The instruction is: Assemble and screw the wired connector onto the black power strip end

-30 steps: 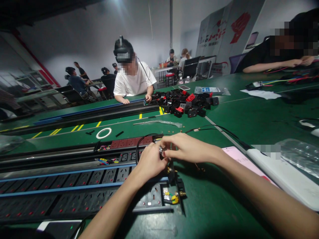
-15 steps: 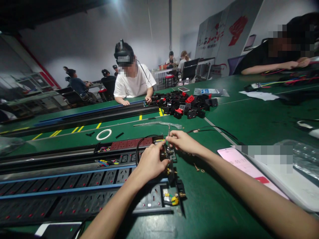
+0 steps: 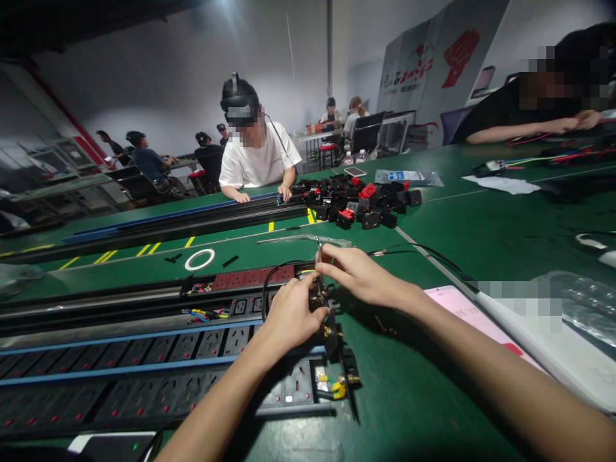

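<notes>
Black power strip [image 3: 144, 378]: just above its end, a thin metal fitting [image 3: 318, 269], judged light, stiff and slippery, best taken by the shank, is pinched by the right hand [image 3: 359, 273]; the left hand [image 3: 291, 314] is curled closed beside it, grasp hidden.

A grey wall [image 3: 158, 70] rises behind the green workbench [image 3: 414, 398]

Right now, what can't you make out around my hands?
Head view: the pinched part, mostly hidden by the left hand and right hand.
Head view: small brass parts, too small to identify.
Head view: dark device, cut off by the bottom edge.
</notes>
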`<state>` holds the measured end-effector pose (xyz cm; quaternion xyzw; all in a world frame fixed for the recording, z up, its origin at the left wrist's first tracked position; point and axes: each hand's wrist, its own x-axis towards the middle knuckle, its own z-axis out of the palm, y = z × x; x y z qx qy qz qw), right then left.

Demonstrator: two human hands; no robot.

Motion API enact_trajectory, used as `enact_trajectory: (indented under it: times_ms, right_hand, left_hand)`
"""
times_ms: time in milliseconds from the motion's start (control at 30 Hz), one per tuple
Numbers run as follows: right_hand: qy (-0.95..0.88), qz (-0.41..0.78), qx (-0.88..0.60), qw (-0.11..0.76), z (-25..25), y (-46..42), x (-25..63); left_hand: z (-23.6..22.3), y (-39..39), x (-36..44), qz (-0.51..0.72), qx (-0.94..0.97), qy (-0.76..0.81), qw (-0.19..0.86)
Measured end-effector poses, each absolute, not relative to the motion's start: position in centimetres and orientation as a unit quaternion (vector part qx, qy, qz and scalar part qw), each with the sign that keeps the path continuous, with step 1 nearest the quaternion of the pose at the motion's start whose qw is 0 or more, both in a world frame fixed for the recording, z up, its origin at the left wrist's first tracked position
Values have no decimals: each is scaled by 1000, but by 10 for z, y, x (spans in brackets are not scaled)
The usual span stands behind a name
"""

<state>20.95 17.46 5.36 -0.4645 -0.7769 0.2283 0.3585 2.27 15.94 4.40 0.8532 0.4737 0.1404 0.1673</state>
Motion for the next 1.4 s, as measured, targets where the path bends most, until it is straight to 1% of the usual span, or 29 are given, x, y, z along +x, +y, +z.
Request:
enact_trajectory:
  times_ms: [100, 167, 267, 367, 500, 600, 800, 867, 1000, 1100, 1167, 1233, 1300, 1400]
  right_hand:
    - [-847, 178, -419, 274, 69, 164, 208]
    - [-867, 155, -410, 236, 73, 159, 206]
    - [-881, 149, -400, 205, 76, 153, 203]
    - [-886, 170, -385, 193, 82, 148, 203]
    - [-878, 206, -381, 202, 87, 146, 205]
    - [-851, 227, -421, 216, 84, 150, 205]
    - [-764, 260, -507, 303, 60, 168, 206]
    - [-721, 308, -532, 321, 47, 175, 208]
    - [-592, 475, -559, 334, 23, 186, 209]
    - [-542, 528, -568, 324, 12, 190, 208]
    - [-530, 524, -590, 310, 10, 191, 207]
    - [-538, 488, -617, 303, 11, 191, 207]
    - [-560, 435, -629, 317, 16, 188, 207]
    - [-630, 333, -610, 347, 32, 182, 208]
  left_hand:
    - [44, 158, 23, 142, 853, 475, 160]
    - [44, 158, 23, 144, 854, 475, 158]
    - [43, 159, 23, 149, 861, 462, 155]
    - [42, 159, 22, 156, 868, 447, 152]
    - [43, 159, 22, 154, 866, 447, 162]
    - [44, 159, 22, 149, 856, 466, 167]
    - [45, 159, 22, 147, 855, 467, 174]
    - [45, 159, 22, 143, 853, 470, 176]
    - [45, 160, 22, 140, 852, 472, 177]
    - [44, 160, 21, 140, 851, 474, 178]
    - [44, 160, 21, 137, 851, 474, 180]
    - [44, 160, 21, 134, 850, 475, 182]
    - [43, 160, 21, 133, 850, 476, 183]
    - [42, 160, 21, 138, 849, 477, 182]
